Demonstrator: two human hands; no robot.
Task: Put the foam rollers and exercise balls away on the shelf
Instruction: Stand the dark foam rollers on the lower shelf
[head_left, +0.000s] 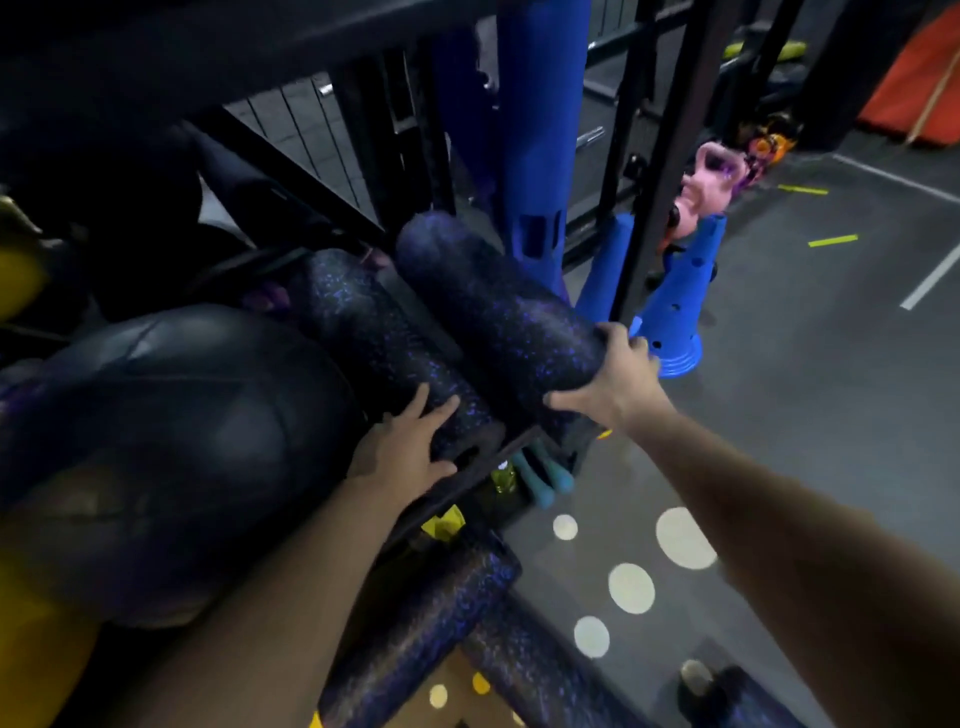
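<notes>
Two black foam rollers with blue specks lie side by side on the dark shelf (488, 457). My right hand (613, 376) grips the near end of the right roller (493, 306), thumb under it. With spread fingers, my left hand (410, 447) rests on the near end of the left roller (374, 332). A large black exercise ball (171, 447) sits on the shelf left of the rollers. A third speckled roller (431, 618) lies lower, below the shelf edge, with another (524, 670) beside it.
Blue cones (680, 301) and a tall blue padded post (540, 130) stand right of the shelf. Pink kettlebells (701, 192) sit behind. Teal dumbbells (545, 475) lie under the shelf. A yellow ball (15, 275) shows at far left. The grey floor (810, 395) spreads to the right.
</notes>
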